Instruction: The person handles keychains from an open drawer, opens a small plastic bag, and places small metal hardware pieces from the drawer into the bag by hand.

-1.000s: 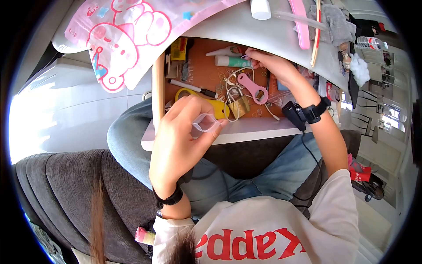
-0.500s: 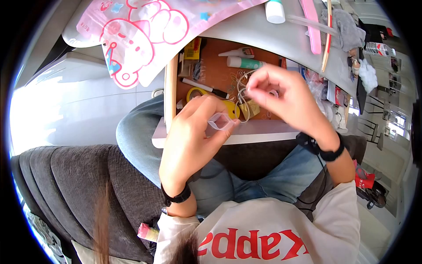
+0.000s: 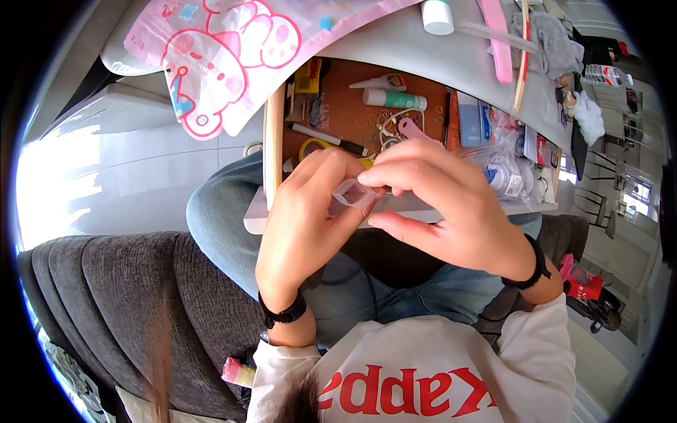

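My left hand (image 3: 300, 215) is closed on a small clear plastic bag (image 3: 351, 194), whose mouth gapes upward between thumb and fingers. Beside it, my right hand (image 3: 451, 204) has its index fingertip at the bag's rim. Its thumb is held apart from the fingers, and I see nothing between them. Both hands are over the front edge of an open drawer (image 3: 437, 220). Inside lie a white-and-green tube (image 3: 395, 100), a marker (image 3: 328, 139), a yellow ring-shaped thing (image 3: 310, 148) partly hidden by my left hand, and a tangle of bands (image 3: 384, 130).
A pink printed bag (image 3: 218, 63) covers the desk's left part. On the grey desktop (image 3: 395, 35) are a white bottle (image 3: 438, 17), a pink strip (image 3: 497, 42) and a grey cloth (image 3: 553, 42). Clear plastic packaging (image 3: 504, 173) fills the drawer's right side.
My right hand has moved down and left from above the drawer's contents to the bag's mouth, and its pinch has opened. The left hand stays in place with the bag.
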Demonstrator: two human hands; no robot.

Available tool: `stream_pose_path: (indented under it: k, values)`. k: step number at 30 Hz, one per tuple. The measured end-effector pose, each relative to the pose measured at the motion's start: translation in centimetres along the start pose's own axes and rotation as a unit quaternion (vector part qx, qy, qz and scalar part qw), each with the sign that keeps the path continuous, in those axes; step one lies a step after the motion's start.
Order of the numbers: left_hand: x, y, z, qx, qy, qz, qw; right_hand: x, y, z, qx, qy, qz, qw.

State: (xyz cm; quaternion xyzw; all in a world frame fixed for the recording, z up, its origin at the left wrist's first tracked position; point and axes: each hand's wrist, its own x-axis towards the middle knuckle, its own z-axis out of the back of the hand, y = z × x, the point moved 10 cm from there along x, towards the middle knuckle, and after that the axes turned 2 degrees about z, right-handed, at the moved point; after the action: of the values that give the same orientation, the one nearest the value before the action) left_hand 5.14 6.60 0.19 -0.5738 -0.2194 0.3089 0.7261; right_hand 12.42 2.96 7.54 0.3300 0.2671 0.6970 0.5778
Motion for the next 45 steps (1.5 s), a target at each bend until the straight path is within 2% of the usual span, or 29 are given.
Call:
stream_pose_path:
  k: [3, 4, 6, 7, 8, 10, 11, 14, 15, 18, 20, 24, 29, 32, 34, 36, 39, 43, 45]
  values:
    - [0.0, -0.7, -0.4, -0.045, 0.026, -0.040, 0.998, -0.6, 0.1, 0.1, -0.030, -0.032, 0.012, 0.999]
    - [-0.2, -0.7, -0.9, -0.073, 0.038, -0.025, 0.996, -0.9, 0.3, 0.4, -0.046, -0.045, 0.024, 0.998]
    - [-0.5, -1.2, -1.9, -0.125, 0.062, 0.002, 0.990, -1.3, -0.7, 1.2, 0.022, -0.031, -0.031, 0.999]
    - [-0.8, -2.2, -2.8, -0.102, 0.099, -0.040, 0.989, -1.5, -1.1, 1.6, 0.056, -0.025, -0.056, 0.997]
    - [-1.1, -2.1, -3.5, -0.187, 0.114, -0.006, 0.976, -1.6, -0.8, 2.6, 0.051, -0.048, -0.043, 0.997]
    - [-1.8, -2.3, -5.3, -0.349, 0.143, 0.058, 0.924, -2.7, -1.0, 3.9, 0.096, -0.054, -0.085, 0.990]
    - [-2.0, -3.4, -5.7, -0.354, 0.156, 0.036, 0.921, -3.5, -1.2, 4.3, 0.131, -0.052, -0.110, 0.984]
    - [-3.1, -5.0, -6.7, -0.393, 0.187, 0.067, 0.898, -6.3, -1.6, 5.0, 0.221, -0.053, -0.168, 0.959]
    - [-3.5, -5.7, -7.2, -0.343, 0.214, 0.060, 0.913, -7.3, -1.6, 5.0, 0.240, -0.059, -0.177, 0.953]
    - [-5.2, -5.6, -9.0, -0.315, 0.251, 0.134, 0.906, -9.9, -1.5, 4.7, 0.284, -0.041, -0.173, 0.942]
    - [-5.5, -6.0, -9.5, -0.326, 0.232, 0.149, 0.904, -11.5, -1.9, 3.7, 0.361, -0.029, -0.199, 0.911]
    - [-6.3, -6.8, -10.8, -0.317, 0.229, 0.169, 0.905, -13.3, -2.3, 3.9, 0.388, -0.051, -0.206, 0.897]
    - [-6.9, -7.4, -11.6, -0.302, 0.228, 0.182, 0.907, -14.5, -2.0, 5.4, 0.348, -0.073, -0.183, 0.917]
    - [-6.5, -7.3, -11.7, -0.197, 0.179, 0.104, 0.958, -15.2, -1.5, 6.0, 0.299, -0.071, -0.168, 0.937]
    - [-6.7, -7.1, -11.2, -0.110, 0.140, 0.114, 0.977, -15.5, -0.7, 6.2, 0.269, -0.064, -0.143, 0.950]
    - [-7.1, -7.7, -10.8, -0.051, 0.110, 0.111, 0.986, -16.1, 0.0, 6.9, 0.211, -0.100, -0.130, 0.963]
    - [-7.9, -8.1, -11.2, -0.035, 0.097, 0.097, 0.990, -17.2, -0.7, 6.1, 0.215, -0.086, -0.140, 0.963]
    - [-8.5, -7.7, -10.6, 0.002, 0.074, 0.086, 0.994, -18.0, -2.5, 3.5, 0.273, -0.024, -0.225, 0.935]
    - [-8.4, -7.8, -10.1, 0.023, 0.052, 0.054, 0.997, -16.9, -1.4, 4.2, 0.178, -0.070, -0.120, 0.974]
